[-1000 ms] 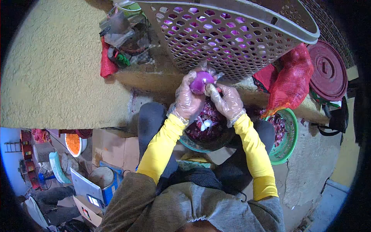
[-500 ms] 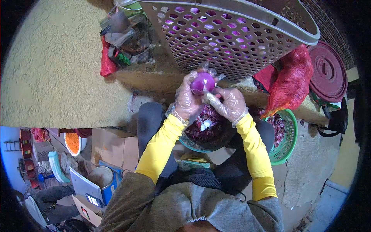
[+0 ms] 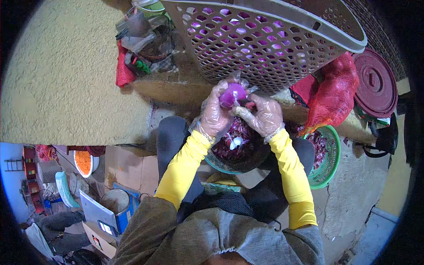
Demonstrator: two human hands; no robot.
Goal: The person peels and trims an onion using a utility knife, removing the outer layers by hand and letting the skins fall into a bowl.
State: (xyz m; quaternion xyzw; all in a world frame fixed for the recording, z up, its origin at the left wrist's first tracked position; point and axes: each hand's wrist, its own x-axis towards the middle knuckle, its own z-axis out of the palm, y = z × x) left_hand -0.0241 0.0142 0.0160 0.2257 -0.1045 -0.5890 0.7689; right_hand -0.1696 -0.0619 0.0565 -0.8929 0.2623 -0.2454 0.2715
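My left hand [image 3: 214, 115], in a clear plastic glove, is closed around a peeled purple onion [image 3: 232, 94]. Close beside it, my right hand [image 3: 268, 116], gloved the same way, grips what looks like a small knife [image 3: 250, 105]; only a reddish bit of its handle shows, and the blade is mostly hidden. Its thumb and fingers are near the onion's lower right side. Beneath both hands, a dark tub [image 3: 259, 160] between my knees holds dark purple onion skins [image 3: 232, 143] with one white piece on top.
A large grey perforated basket [image 3: 327, 30] with purple onions stands just beyond my hands. On the right are a green basket [image 3: 337, 152] of skins, a red mesh sack [image 3: 335, 95] and a maroon lid [image 3: 374, 84]. A pot [image 3: 115, 201] and another person's legs [image 3: 64, 225] are lower left.
The onion has turned slightly in my left hand, and my right hand has shifted a little beside it. The grips stay the same.
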